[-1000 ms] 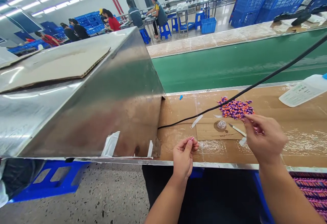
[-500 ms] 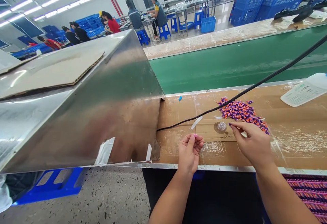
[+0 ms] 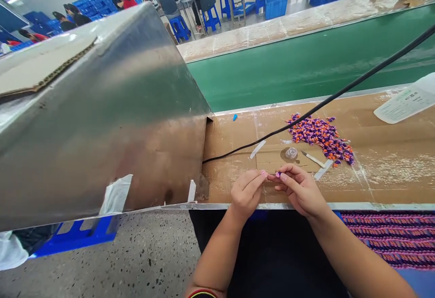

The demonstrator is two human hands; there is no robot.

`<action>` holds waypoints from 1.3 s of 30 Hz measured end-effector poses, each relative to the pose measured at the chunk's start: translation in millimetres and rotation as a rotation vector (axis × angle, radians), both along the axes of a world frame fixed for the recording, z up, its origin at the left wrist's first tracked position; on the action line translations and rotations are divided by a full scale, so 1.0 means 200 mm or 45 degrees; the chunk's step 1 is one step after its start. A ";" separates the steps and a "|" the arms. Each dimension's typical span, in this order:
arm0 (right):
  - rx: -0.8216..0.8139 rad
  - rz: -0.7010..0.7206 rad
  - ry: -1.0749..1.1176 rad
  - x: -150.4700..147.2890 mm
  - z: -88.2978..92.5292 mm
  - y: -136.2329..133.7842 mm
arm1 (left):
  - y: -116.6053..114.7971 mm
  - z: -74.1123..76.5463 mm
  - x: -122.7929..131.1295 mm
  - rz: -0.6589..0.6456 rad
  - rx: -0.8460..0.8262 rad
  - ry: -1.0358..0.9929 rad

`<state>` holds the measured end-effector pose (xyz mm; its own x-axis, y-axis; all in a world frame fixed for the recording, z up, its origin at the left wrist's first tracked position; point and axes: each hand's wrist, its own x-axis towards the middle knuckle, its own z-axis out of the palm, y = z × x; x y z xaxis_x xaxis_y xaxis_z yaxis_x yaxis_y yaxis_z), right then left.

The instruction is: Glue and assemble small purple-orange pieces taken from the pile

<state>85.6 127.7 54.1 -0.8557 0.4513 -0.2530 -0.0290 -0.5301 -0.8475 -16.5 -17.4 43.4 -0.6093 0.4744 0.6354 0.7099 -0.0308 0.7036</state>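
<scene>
Just above the bench's near edge, my left hand pinches a small pink piece between thumb and fingertips. My right hand closes on a small purple-and-pink piece right beside it. Both pieces are too small to name, and whether they touch I cannot tell. Beyond the hands stands a small clear cup on a cardboard sheet. A pale-handled craft knife lies to its right. Farther back is a loose pile of small purple, orange and pink pieces.
A black cable crosses above the cardboard-covered bench. At left rises a metal housing. A white bottle lies at right, and a green belt runs behind. Striped purple-pink rows show at lower right. People sit in the background.
My right hand has come left and nearer from beside the cup to meet my left hand, bringing its small piece. The craft knife shows now. The camera has tipped further down.
</scene>
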 end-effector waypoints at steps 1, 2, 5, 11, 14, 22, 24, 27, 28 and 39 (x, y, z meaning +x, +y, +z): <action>-0.016 0.001 0.004 0.00 0.00 0.00 | 0.00 0.01 0.00 -0.014 0.014 0.015; -0.025 -0.002 0.008 0.00 0.00 0.01 | 0.01 0.01 0.00 -0.033 0.031 0.019; -0.006 -0.016 0.012 -0.01 0.01 0.00 | 0.01 0.01 -0.02 -0.116 0.027 0.004; 0.204 -0.104 0.069 0.00 0.00 -0.05 | 0.02 -0.02 0.01 -0.056 0.041 -0.620; 0.426 -0.231 0.089 0.00 0.00 -0.08 | 0.07 -0.02 0.08 -0.026 0.288 -1.246; 1.283 -0.517 0.133 -0.01 0.07 -0.16 | 0.13 0.04 0.18 -0.069 0.648 -1.910; 1.368 -0.520 0.153 -0.01 0.07 -0.16 | 0.12 0.05 0.19 -0.075 0.646 -1.908; 1.430 -0.557 0.201 0.00 0.06 -0.17 | 0.11 0.07 0.19 -0.091 0.630 -1.904; 1.441 -0.579 0.220 0.00 0.06 -0.17 | 0.10 0.07 0.19 -0.096 0.630 -1.904; 1.663 -0.628 0.335 -0.01 0.06 -0.16 | 0.10 0.11 0.20 -0.013 0.692 -1.986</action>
